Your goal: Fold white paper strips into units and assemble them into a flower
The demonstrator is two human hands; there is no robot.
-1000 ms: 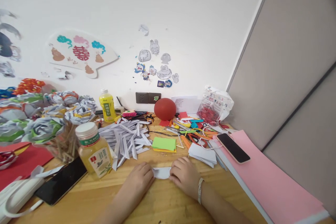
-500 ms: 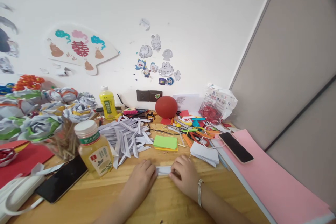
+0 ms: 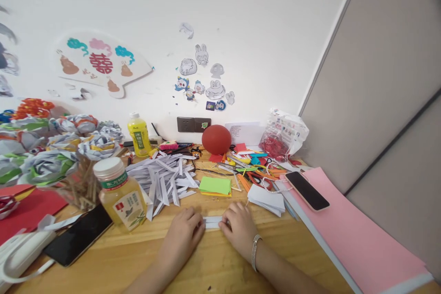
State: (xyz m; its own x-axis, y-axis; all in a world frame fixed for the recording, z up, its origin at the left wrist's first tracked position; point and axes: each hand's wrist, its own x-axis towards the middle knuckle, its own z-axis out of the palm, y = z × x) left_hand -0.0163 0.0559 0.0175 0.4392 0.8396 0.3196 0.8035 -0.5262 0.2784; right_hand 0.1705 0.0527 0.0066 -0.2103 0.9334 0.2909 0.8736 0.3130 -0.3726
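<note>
A small white paper strip (image 3: 212, 222) lies on the wooden table between my hands, with a lengthwise crease line along it. My left hand (image 3: 184, 234) has its curled fingers closed on the strip's left end. At the right end, my right hand (image 3: 239, 229), with a bracelet at the wrist, pinches the paper between thumb and fingers. Both hands rest low on the tabletop. Behind them is a stack of green and yellow paper slips (image 3: 215, 185). A pile of folded white paper strips (image 3: 165, 179) lies behind my left hand, and white paper sheets (image 3: 266, 200) lie beyond my right.
A juice bottle (image 3: 122, 197) and a black phone (image 3: 79, 234) stand and lie at left, near paper flowers (image 3: 51, 165). A red balloon (image 3: 216, 139) is at the back. At right, another phone (image 3: 308, 191) lies on pink paper (image 3: 358, 229). Scissors (image 3: 258, 179) sit among scraps.
The paper strip now shows a clearer lengthwise line between my hands. Both hands keep their hold on its ends. The whole view has shifted slightly.
</note>
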